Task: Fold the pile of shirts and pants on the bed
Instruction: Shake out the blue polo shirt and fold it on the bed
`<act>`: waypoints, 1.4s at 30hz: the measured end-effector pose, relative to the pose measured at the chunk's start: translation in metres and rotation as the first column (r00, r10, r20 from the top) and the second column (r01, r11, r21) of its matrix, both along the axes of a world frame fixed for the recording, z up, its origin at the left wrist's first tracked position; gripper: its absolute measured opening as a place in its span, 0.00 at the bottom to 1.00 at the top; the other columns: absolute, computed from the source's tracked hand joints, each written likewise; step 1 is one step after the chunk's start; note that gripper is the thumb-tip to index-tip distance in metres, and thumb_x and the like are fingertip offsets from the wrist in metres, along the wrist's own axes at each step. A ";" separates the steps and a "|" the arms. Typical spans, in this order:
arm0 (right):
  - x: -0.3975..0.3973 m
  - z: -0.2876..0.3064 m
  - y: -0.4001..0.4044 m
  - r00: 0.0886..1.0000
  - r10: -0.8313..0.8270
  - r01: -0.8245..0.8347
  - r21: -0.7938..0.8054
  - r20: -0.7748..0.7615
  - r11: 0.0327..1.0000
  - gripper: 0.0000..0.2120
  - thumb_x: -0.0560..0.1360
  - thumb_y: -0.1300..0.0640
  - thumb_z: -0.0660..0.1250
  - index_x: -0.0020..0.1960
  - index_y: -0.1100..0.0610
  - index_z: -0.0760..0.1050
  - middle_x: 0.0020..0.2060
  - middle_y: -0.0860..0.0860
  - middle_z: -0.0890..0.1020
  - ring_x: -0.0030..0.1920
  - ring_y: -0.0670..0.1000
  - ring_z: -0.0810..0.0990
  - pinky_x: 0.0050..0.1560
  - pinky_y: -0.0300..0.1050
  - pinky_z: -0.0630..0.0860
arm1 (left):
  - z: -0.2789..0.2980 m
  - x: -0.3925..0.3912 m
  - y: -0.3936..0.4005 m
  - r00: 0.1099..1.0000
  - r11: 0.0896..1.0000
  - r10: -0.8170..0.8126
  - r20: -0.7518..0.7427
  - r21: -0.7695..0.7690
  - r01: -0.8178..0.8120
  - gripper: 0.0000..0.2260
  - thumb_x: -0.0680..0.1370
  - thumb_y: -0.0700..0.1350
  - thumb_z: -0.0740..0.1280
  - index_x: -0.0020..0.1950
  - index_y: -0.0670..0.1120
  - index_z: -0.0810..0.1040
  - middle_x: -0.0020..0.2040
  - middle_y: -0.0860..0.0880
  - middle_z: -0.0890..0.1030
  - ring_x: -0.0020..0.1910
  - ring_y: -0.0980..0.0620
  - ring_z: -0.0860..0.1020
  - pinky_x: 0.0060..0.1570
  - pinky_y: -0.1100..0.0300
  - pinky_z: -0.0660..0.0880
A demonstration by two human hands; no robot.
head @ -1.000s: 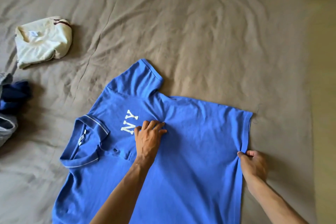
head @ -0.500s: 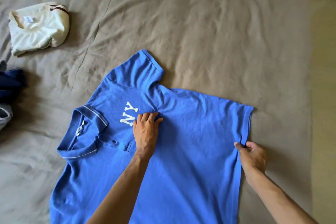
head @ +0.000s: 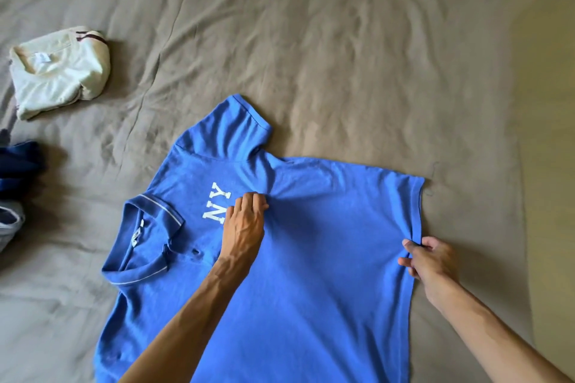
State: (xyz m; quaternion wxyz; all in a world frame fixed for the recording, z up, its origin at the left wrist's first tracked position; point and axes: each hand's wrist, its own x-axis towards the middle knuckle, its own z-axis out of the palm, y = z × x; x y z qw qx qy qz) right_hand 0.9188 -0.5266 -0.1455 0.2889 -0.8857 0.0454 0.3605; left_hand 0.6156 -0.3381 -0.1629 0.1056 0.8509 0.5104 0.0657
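A blue polo shirt (head: pixel 326 227) with white "NY" letters lies spread on the bed, collar to the left and hem to the right. My left hand (head: pixel 245 224) rests on the chest beside the letters, its fingers bunching a fold of cloth. My right hand (head: pixel 431 261) pinches the hem at the shirt's right edge. One sleeve points toward the far side of the bed; the near side of the shirt runs out of view.
A folded cream shirt (head: pixel 59 68) sits at the far left on the taupe bedsheet (head: pixel 311 40). Dark blue and grey clothes (head: pixel 15 183) lie at the left edge. The bed's right edge (head: pixel 522 196) meets a pale floor.
My left hand has slid slightly toward the sleeve and gathered a fold of cloth under its fingers. My right hand keeps its pinch on the hem.
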 end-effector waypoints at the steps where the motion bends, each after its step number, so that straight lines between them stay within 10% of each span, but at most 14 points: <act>1: -0.001 0.004 0.004 0.996 -0.076 0.078 0.049 -0.044 0.996 0.07 0.80 0.64 0.69 0.53 0.60 0.72 0.38 0.58 0.80 0.32 0.55 0.84 0.23 0.40 0.77 | 0.002 0.001 -0.001 1.000 0.999 0.020 0.018 -0.040 -0.019 0.05 0.82 0.37 0.63 0.48 0.45 0.74 0.40 0.47 0.76 0.39 0.42 0.76 0.38 0.49 0.72; 5: -0.004 0.010 0.012 0.978 -0.185 0.197 0.130 -0.095 0.972 0.07 0.81 0.69 0.67 0.51 0.61 0.69 0.38 0.59 0.80 0.37 0.56 0.84 0.39 0.49 0.85 | 0.004 0.004 0.003 0.996 0.969 0.072 0.060 -0.241 -0.056 0.12 0.77 0.28 0.65 0.48 0.44 0.70 0.39 0.44 0.75 0.35 0.37 0.75 0.34 0.53 0.64; 11: -0.010 0.010 0.008 0.990 -0.131 0.119 0.172 0.059 0.978 0.09 0.80 0.66 0.68 0.49 0.57 0.69 0.38 0.58 0.83 0.26 0.45 0.84 0.33 0.36 0.81 | 0.003 -0.001 0.010 0.988 0.919 0.115 0.108 -0.388 -0.064 0.06 0.83 0.37 0.65 0.58 0.45 0.74 0.48 0.44 0.81 0.38 0.38 0.78 0.33 0.50 0.68; 15: -0.029 0.035 0.016 0.940 0.171 -0.216 0.127 0.295 0.968 0.12 0.82 0.66 0.66 0.61 0.64 0.65 0.37 0.54 0.83 0.27 0.36 0.81 0.35 0.26 0.72 | 0.005 -0.010 0.015 0.976 0.882 0.144 0.161 -0.469 -0.052 0.09 0.81 0.40 0.69 0.61 0.45 0.81 0.52 0.45 0.81 0.49 0.42 0.82 0.46 0.49 0.75; 20: -0.062 0.070 0.073 0.675 0.495 -0.627 0.071 0.548 0.776 0.15 0.81 0.59 0.67 0.63 0.58 0.66 0.43 0.55 0.83 0.38 0.58 0.85 0.42 0.51 0.72 | 0.003 -0.005 0.008 0.981 0.927 0.144 0.130 -0.365 -0.088 0.06 0.80 0.42 0.63 0.49 0.45 0.80 0.45 0.45 0.76 0.42 0.39 0.79 0.39 0.46 0.73; 26: -0.155 0.098 0.224 0.210 0.676 -0.959 0.014 0.706 0.283 0.15 0.79 0.60 0.71 0.64 0.59 0.73 0.37 0.62 0.83 0.36 0.65 0.83 0.33 0.55 0.78 | 0.014 -0.025 -0.023 0.820 0.840 0.442 0.365 -0.490 -0.234 0.08 0.79 0.44 0.59 0.52 0.51 0.76 0.50 0.54 0.70 0.43 0.54 0.76 0.45 0.57 0.73; 30: -0.246 0.089 0.304 -0.094 0.827 -0.990 -0.137 0.554 -0.021 0.17 0.81 0.57 0.66 0.70 0.55 0.71 0.46 0.61 0.84 0.46 0.65 0.84 0.41 0.55 0.78 | 0.023 -0.041 -0.025 0.701 0.717 0.621 0.350 -0.615 -0.328 0.09 0.80 0.48 0.56 0.43 0.50 0.72 0.46 0.49 0.73 0.41 0.53 0.73 0.46 0.47 0.75; 34: -0.321 0.057 0.349 -0.388 0.834 -0.913 -0.286 0.393 -0.290 0.22 0.81 0.62 0.62 0.73 0.52 0.68 0.54 0.60 0.83 0.55 0.64 0.83 0.47 0.53 0.77 | 0.019 -0.063 -0.012 0.625 0.633 0.707 0.332 -0.690 -0.350 0.14 0.85 0.41 0.60 0.41 0.49 0.75 0.45 0.47 0.78 0.36 0.64 0.73 0.42 0.67 0.73; 42: -0.343 0.010 0.369 -0.595 0.751 -0.788 -0.393 0.287 -0.474 0.31 0.80 0.65 0.61 0.79 0.46 0.65 0.54 0.58 0.82 0.55 0.63 0.81 0.47 0.53 0.74 | 0.002 -0.080 -0.001 0.544 0.617 0.726 0.421 -0.748 -0.245 0.13 0.75 0.46 0.59 0.32 0.58 0.62 0.37 0.57 0.67 0.35 0.64 0.68 0.37 0.65 0.63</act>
